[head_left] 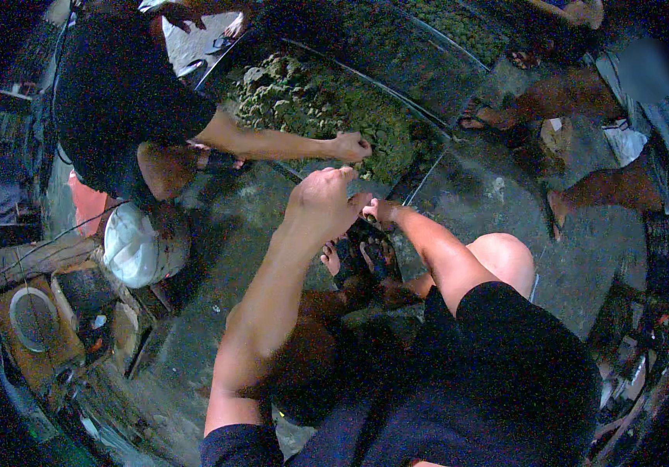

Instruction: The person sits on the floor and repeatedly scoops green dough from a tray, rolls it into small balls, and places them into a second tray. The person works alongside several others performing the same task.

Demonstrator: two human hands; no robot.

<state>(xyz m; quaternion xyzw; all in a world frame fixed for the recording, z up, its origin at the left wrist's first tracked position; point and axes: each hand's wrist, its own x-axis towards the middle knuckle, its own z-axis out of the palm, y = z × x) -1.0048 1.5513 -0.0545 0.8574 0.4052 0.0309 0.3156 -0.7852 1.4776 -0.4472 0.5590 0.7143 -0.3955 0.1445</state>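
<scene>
- The lumpy, grey-green heap of crumbly-looking material (292,93) lies just beyond both hands, inside a shallow rectangular bed with thin pale edges (428,174).
- The person's left hand (323,198) is raised near the heap's near end, fingers bent; blur hides whether they grasp anything.
- The right hand (381,212) is just beside it, lower and to the right, fingers curled; I cannot tell if they pinch something.
- A co-worker's bare hand (350,147) hangs over the heap, close beyond the left hand; working so near each other, the two could knock together.
- Anything small held there could slip onto the feet in dark sandals (354,259) below, should the fingers loosen.
- Dim light could make small pieces easy to miss.
</scene>
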